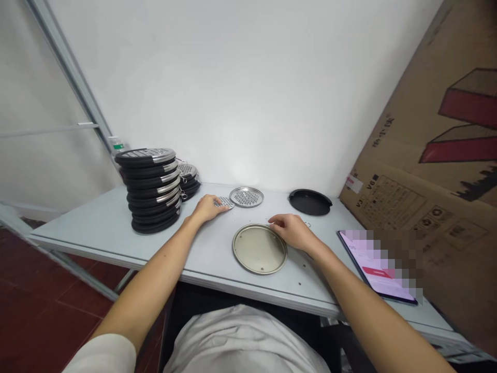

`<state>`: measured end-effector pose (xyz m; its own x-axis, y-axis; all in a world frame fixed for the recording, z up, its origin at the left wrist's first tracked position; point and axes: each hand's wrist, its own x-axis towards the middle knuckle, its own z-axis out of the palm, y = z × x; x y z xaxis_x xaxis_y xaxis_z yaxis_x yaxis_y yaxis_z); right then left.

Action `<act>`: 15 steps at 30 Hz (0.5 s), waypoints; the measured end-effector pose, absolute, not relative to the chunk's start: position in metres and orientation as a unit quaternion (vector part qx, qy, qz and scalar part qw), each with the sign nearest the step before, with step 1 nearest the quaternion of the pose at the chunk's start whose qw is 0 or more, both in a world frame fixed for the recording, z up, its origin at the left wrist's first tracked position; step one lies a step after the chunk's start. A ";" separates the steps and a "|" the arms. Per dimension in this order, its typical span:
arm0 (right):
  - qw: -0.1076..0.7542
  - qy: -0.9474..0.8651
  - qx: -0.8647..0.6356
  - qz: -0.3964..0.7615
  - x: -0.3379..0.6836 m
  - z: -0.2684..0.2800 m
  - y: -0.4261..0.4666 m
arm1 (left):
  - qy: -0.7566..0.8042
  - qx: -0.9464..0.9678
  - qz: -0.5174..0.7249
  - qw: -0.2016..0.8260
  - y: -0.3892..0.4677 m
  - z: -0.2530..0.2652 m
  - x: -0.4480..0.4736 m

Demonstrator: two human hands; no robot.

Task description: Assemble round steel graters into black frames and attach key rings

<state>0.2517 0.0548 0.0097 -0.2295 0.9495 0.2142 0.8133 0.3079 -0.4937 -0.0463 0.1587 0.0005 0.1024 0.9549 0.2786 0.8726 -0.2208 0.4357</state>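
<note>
My left hand (208, 208) reaches to the back of the table and grips a flat grater plate (227, 202) with many small holes. Right beside that plate lies a round metal grater disc (247, 197) with a raised rim. In front of me is a shallow round metal tray (259, 249), dull gold-grey, lying flat with small marks near its edge. My right hand (293, 229) is at the tray's upper right rim, its fingers curled together. Whatever the fingertips hold, if anything, is too small to make out. A small wire ring (308, 224) shows just behind that hand.
A tall stack of black-rimmed round graters (153, 191) stands at the left, with a lower pile (189, 181) behind it. A black round holder (309, 202) lies at the back right. A tablet (373, 264) and a large cardboard box (435, 197) are at the right.
</note>
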 end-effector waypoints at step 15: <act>0.244 -0.768 -0.576 0.140 0.249 0.013 0.051 | 0.586 0.778 0.218 0.065 0.152 -0.001 -0.039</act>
<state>0.2486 0.0509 0.0127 -0.2183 0.9521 0.2139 0.8158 0.2984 -0.4955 -0.0394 0.1515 -0.0010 0.2189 0.9397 0.2627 0.8830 -0.3053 0.3565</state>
